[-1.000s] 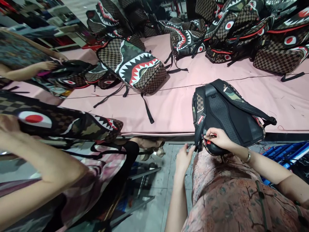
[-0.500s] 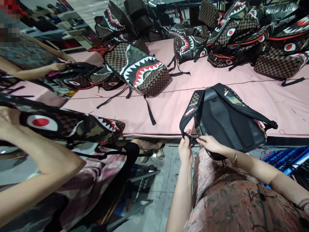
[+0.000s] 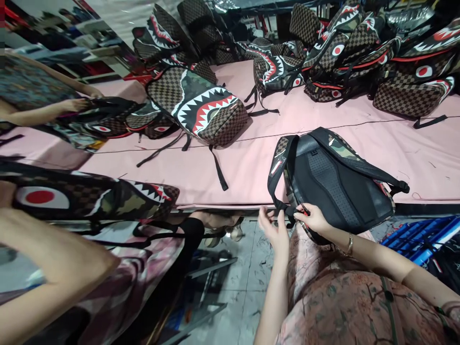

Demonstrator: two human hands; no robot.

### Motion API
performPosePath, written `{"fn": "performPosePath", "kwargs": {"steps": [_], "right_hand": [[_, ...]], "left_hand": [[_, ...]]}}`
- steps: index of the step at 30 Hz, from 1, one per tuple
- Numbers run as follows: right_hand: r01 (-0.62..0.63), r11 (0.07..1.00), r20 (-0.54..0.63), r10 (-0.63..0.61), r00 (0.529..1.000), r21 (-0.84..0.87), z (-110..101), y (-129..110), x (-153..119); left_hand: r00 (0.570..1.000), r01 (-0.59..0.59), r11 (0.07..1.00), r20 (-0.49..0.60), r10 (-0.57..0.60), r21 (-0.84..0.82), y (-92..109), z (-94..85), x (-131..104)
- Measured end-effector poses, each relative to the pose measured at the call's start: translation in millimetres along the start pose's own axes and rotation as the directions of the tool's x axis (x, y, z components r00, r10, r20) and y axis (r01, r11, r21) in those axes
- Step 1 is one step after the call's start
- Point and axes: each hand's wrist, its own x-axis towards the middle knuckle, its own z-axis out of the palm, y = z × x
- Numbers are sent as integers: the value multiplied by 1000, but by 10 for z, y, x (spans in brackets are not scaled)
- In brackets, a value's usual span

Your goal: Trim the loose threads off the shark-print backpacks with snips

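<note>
Black backpack (image 3: pixel 341 187) lies back-panel up at near edge of the pink table (image 3: pixel 323 129), hanging partly over the person's lap. Right hand (image 3: pixel 314 218) pinches its lower edge, by the strap's (image 3: pixel 278 167) bottom end. Left hand (image 3: pixel 275 230) hovers just beside, fingers loose, not clearly touching. Shark-mouth backpack (image 3: pixel 201 108) sits mid-table; more piled at the far side (image 3: pixel 359 43). At left, a co-worker's arm (image 3: pixel 53 258) w/ another shark bag (image 3: pixel 89 196).

A long worktable (image 3: pixel 323 129) covered in pink cloth fills the room, shark-print backpacks (image 3: pixel 359 43) heaped along its far edge. Below, a grey marbled floor (image 3: pixel 233 287); blue crates (image 3: pixel 420 235) sit near right.
</note>
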Motion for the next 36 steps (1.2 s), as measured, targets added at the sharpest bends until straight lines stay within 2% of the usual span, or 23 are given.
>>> {"fn": "performPosePath", "kwargs": {"steps": [1,2,3,5,6,10,12,14,16,18,20,24,28,30,32,34,36], "right_hand": [[10,1000,-1,-10,1000,-29,14,10,-3],[29,998,-4,-29,1000,-60,25,21,-5],[55,994,-12,-56,998,-93,34,33,-6],[125,980,-31,-132,991,-156,44,62,-12],[161,970,-37,-171,985,-184,46,78,-17],[258,929,-32,-276,961,-264,32,122,-61],[283,915,-33,-305,952,-288,21,123,-88],[295,907,-28,-318,948,-299,14,113,-109],[300,905,-26,-322,946,-302,11,98,-119],[292,906,-28,-316,948,-308,8,83,-114],[266,910,-33,-291,956,-319,-1,73,-99],[191,938,-47,-213,976,-289,-38,55,-68],[104,974,-50,-116,992,-200,-58,29,-77],[59,987,-43,-66,997,-151,-51,30,-88],[49,996,-45,-53,998,-69,-53,42,-95],[71,997,-103,-70,992,9,-94,44,-105],[92,996,-161,-93,983,-10,-186,11,-135]], "left_hand": [[989,-143,981,-7,145,130,9,-62,-17],[965,-261,940,58,255,221,23,-115,-23],[935,-350,895,160,317,276,40,-154,-17],[880,-434,839,356,315,328,73,-190,24],[867,-436,827,411,280,356,89,-190,50],[861,-366,809,497,108,459,175,-138,104],[874,-331,804,482,64,493,236,-112,80],[906,-261,826,422,31,500,291,-90,41],[946,-93,907,322,-49,410,319,-70,13],[954,103,963,250,-167,249,312,-53,12],[930,241,963,256,-265,122,286,-45,34],[849,383,923,386,-362,25,275,-60,91],[755,556,817,504,-420,-152,330,-68,87],[759,566,798,507,-408,-207,337,-60,63],[797,503,838,487,-357,-209,322,-51,40],[824,432,879,485,-294,-203,295,-46,25],[836,370,910,495,-237,-189,269,-47,21]]}}
